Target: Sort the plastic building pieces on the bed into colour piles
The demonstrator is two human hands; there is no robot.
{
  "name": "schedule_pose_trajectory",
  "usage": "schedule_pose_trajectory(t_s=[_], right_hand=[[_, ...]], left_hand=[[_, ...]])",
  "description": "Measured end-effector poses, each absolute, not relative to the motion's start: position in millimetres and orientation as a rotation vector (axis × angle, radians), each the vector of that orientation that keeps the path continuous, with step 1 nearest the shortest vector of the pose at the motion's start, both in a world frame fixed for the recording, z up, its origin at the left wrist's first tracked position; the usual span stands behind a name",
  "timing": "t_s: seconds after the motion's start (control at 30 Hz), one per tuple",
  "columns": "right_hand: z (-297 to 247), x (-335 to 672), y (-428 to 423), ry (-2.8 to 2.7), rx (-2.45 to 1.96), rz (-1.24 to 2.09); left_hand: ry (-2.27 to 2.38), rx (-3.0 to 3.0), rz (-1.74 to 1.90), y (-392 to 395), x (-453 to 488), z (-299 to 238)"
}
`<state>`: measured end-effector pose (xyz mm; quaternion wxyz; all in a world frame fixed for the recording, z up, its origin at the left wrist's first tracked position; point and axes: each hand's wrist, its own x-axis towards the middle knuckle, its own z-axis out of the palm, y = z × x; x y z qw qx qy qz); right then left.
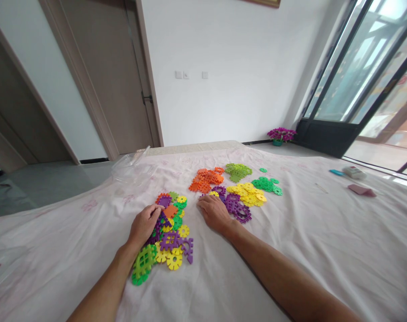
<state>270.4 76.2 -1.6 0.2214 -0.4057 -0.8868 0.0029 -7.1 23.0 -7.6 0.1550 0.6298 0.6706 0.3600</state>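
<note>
A mixed pile of flat plastic interlocking pieces lies on the cloth in front of me. Over its left edge is my left hand point(146, 222), its fingers bent together on a purple piece point(164, 219). Within that pile I see a purple window-like piece point(170, 240), a yellow notched disc point(174, 259) and a green lattice piece point(144, 260). My right hand point(214, 213) rests palm down at the left edge of a purple pile point(235, 205). Its fingers are curled, and what lies under the fingertips is hidden. A yellow disc point(214, 194) shows just beyond them.
Sorted piles lie farther back: orange point(206, 180), lime green point(238, 171), yellow point(247, 194) and green point(266, 184). Clear plastic packaging point(131, 167) sits at the back left. On the right are a pink cloth-like item point(362, 190) and a whitish packet point(354, 172).
</note>
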Motion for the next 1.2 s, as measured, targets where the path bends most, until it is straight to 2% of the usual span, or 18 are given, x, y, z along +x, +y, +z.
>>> schedule_pose_trajectory(t_s=[0.33,1.2], right_hand=[[2.9,271.1,76.7,-2.47,-1.251,-0.033],[3.1,275.0,77.6,-2.443,-1.249,-0.013]], left_hand=[[1.925,1.81,1.022,22.2,-6.3,-6.1],[1.922,1.82,1.018,22.8,-6.6,-5.9]])
